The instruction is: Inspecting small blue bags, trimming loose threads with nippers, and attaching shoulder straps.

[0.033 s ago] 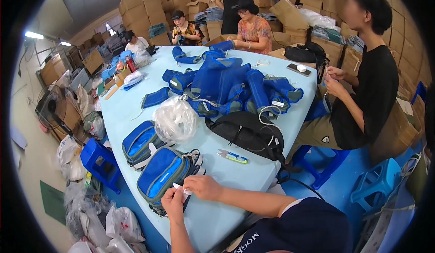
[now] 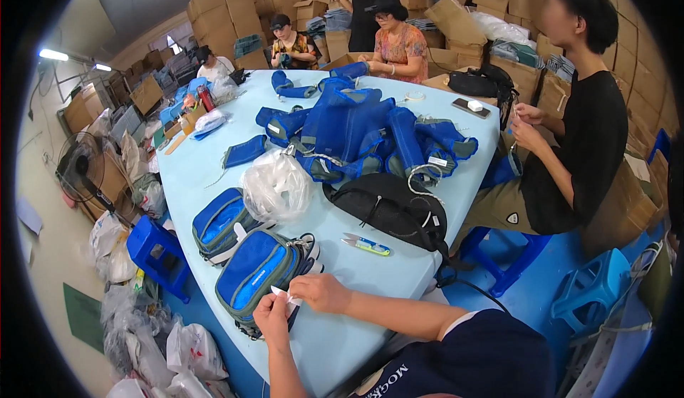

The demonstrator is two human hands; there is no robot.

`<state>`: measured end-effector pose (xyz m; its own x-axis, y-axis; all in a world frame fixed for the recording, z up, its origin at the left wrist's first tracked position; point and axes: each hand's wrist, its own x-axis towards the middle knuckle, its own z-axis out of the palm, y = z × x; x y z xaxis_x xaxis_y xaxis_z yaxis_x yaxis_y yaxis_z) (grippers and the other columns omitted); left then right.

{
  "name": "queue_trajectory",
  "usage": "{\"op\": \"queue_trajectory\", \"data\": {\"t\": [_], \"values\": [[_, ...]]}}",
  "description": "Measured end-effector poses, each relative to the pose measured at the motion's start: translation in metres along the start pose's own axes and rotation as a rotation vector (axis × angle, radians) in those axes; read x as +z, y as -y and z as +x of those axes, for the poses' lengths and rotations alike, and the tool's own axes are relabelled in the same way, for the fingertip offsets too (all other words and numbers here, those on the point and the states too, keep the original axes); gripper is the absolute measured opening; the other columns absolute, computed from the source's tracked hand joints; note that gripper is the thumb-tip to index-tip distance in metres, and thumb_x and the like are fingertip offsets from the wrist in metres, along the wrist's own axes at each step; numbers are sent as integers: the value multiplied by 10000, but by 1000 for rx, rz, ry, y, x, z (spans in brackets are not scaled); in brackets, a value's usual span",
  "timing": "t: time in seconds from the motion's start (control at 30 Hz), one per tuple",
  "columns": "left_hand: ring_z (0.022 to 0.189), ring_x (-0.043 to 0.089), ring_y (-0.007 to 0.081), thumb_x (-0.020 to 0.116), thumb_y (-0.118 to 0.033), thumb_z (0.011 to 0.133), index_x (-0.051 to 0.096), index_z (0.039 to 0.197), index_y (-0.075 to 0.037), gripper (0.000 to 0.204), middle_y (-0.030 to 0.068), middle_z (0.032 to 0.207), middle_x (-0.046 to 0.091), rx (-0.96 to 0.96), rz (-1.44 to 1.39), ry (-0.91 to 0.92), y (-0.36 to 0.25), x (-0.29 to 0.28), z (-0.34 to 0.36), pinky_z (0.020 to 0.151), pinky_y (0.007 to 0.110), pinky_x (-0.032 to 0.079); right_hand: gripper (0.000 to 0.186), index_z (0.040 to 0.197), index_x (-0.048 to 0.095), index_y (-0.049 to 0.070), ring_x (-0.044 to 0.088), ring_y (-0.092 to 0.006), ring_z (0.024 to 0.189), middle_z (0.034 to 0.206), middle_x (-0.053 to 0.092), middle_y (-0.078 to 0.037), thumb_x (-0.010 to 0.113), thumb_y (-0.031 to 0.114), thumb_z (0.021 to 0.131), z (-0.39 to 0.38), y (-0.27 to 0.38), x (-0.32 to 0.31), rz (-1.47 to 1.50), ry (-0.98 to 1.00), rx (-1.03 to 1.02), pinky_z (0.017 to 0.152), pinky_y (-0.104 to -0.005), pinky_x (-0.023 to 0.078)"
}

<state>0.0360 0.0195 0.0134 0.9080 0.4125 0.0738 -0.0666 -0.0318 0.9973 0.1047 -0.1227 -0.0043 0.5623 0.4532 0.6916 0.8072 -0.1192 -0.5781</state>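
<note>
My left hand (image 2: 272, 315) and my right hand (image 2: 319, 293) are close together at the near edge of the table, fingers pinched on a small white strip (image 2: 278, 292). Whether it is paper, tape or a strap end is too small to tell. Just beyond them lies a blue and grey bag (image 2: 246, 271) with a bright blue front panel and pale straps. Behind it, a similar blue bag (image 2: 222, 220) rests to the left. Thread snips (image 2: 367, 245) with a yellow-green and blue handle lie to the right of my hands.
A white plastic bag (image 2: 276, 188) and a black bag (image 2: 390, 211) sit mid-table, before a heap of blue pouches (image 2: 345, 131). One person (image 2: 591, 141) sits at the right; others are at the far end. Blue stools (image 2: 158, 255) and bagged goods (image 2: 196, 352) flank the pale blue table (image 2: 342, 327).
</note>
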Motion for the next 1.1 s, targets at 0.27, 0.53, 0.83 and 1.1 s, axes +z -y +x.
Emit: {"op": "queue_trajectory", "data": {"t": [0.27,0.53,0.83,1.1], "values": [[491,416,25,628,-87,839,616,737,-21,121,-22,591,528,91,18,-83,16,-3,7,444,175,284,128,877,595,26,622,-261,790,844,629,-68,584,138,815,-1,-10,1,158,84,17,654,-333,492],[651,494,66,658,-55,808,637,760,43,111,21,733,572,183,136,-94,16,-9,4,560,210,379,170,805,635,13,612,-209,681,765,642,-105,673,174,767,35,-9,1,249,367,342,617,-320,469],[609,483,42,607,-49,834,644,915,26,116,-6,718,565,135,177,42,4,-14,-4,531,188,371,120,780,641,44,620,-227,628,698,644,-107,615,154,737,22,-8,24,347,112,455,583,-345,469],[710,591,291,631,-9,750,620,876,-10,126,118,879,589,696,936,-28,1,-11,-13,600,354,483,126,841,600,-21,577,-118,671,733,633,-87,582,90,784,14,-7,32,496,83,500,617,-285,464]]}}
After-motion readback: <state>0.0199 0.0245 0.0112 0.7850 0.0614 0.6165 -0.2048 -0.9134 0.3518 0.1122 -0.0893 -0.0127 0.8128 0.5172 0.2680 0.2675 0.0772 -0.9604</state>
